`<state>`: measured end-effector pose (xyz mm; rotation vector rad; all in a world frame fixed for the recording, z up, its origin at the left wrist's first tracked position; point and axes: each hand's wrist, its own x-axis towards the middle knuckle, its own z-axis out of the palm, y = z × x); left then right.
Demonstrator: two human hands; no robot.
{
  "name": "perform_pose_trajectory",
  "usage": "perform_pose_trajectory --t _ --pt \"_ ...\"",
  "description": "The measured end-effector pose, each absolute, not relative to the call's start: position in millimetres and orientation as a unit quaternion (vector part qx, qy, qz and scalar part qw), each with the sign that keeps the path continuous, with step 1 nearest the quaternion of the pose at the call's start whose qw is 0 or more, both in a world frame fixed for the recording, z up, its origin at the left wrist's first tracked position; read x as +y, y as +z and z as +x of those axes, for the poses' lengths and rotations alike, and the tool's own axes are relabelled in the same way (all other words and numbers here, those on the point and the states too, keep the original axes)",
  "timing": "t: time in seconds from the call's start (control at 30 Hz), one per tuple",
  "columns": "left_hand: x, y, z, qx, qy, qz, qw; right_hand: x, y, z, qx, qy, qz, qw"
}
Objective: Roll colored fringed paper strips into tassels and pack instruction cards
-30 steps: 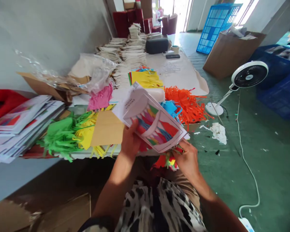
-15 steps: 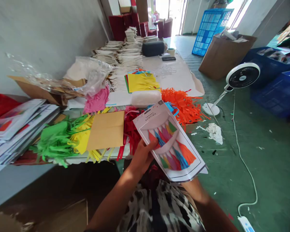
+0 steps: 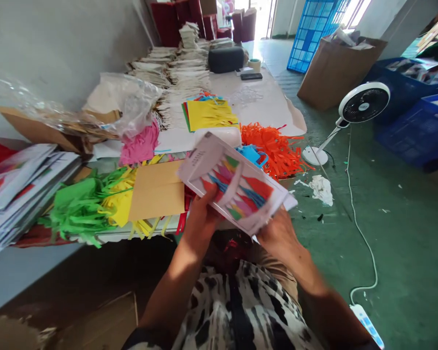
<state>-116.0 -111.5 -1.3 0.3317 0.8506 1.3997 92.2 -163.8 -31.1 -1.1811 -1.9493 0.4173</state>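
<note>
A tassel bunting packet (image 3: 229, 187), white with a printed picture of coloured tassels, is tilted in front of me above the table's front edge. My left hand (image 3: 204, 214) grips its left side, thumb on the printed face and fingers underneath. My right hand (image 3: 279, 231) is closed at the packet's lower right end, its fingertips partly hidden behind it. A white flap sticks out at that end. Left of the packet lies a tan card (image 3: 156, 190) on yellow tissue fringe (image 3: 118, 204). Blue fringe (image 3: 253, 155) and orange fringe (image 3: 277, 150) lie beyond it.
Green fringe (image 3: 80, 206) and a stack of printed cards (image 3: 25, 194) lie at the left. Yellow fringed sheets (image 3: 211, 115) and clear plastic wrap (image 3: 127, 102) lie farther back. On the floor at right are a white fan (image 3: 364, 103), a cable (image 3: 365, 243) and blue crates (image 3: 416, 131).
The packet has moved up and left and turned flatter. My right hand, mostly hidden behind it before, now shows at its lower right end. The view has shifted slightly.
</note>
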Motion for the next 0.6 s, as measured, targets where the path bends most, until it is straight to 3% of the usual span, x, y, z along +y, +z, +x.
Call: perform_pose_trajectory --t 0.07,0.13,0.23,0.33,0.5,0.6 --pt "-100.7 8.7 -126.3 0.344 0.658 0.113 0.66 -161.5 -17.3 94.2 -0.768 0.079 -0.456 0.443" --pt "-92.4 17.5 -132.6 0.31 0.688 0.079 0.652 -168.8 -14.5 92.8 -0.678 0.088 -0.512 0.519" --pt "-87.6 22.5 -125.3 0.268 0.708 0.038 0.652 -179.5 -27.4 73.5 -0.506 0.348 -0.527 0.588" --pt "-94.3 14.6 -97.1 0.262 0.687 0.018 0.678 -172.4 -35.4 38.5 -0.378 0.561 -0.406 0.614" --pt "-138.8 -10.9 -58.3 0.304 0.59 0.205 0.719 -145.5 -12.5 21.6 -0.244 0.522 -0.359 0.734" --pt "-173.4 -9.5 -82.5 0.333 0.477 0.304 0.754 -139.6 -2.3 54.5 -0.255 0.494 -0.381 0.739"
